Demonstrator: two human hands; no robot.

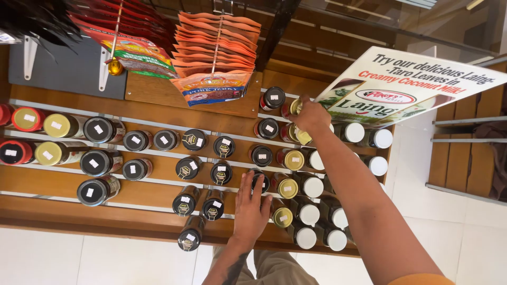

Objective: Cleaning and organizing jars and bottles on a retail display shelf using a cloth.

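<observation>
My right hand (312,117) reaches to the upper tier of a stepped wooden shelf (158,182) and closes around a gold-lidded jar (293,107). Another gold-lidded jar (302,137) lies just under that hand. My left hand (250,205) lies flat on a lower tier with its fingers spread. Its fingertips touch a black-lidded jar (260,178), and it holds nothing. Around both hands stand rows of jars with black lids (224,146), gold lids (288,187) and white lids (312,186).
Orange snack packets (214,79) and red packets (134,50) hang on hooks above the shelf. A white printed sign (406,87) leans at the right end. Larger jars with black, yellow and red lids (97,129) fill the left. White floor tiles (465,227) lie beside and below.
</observation>
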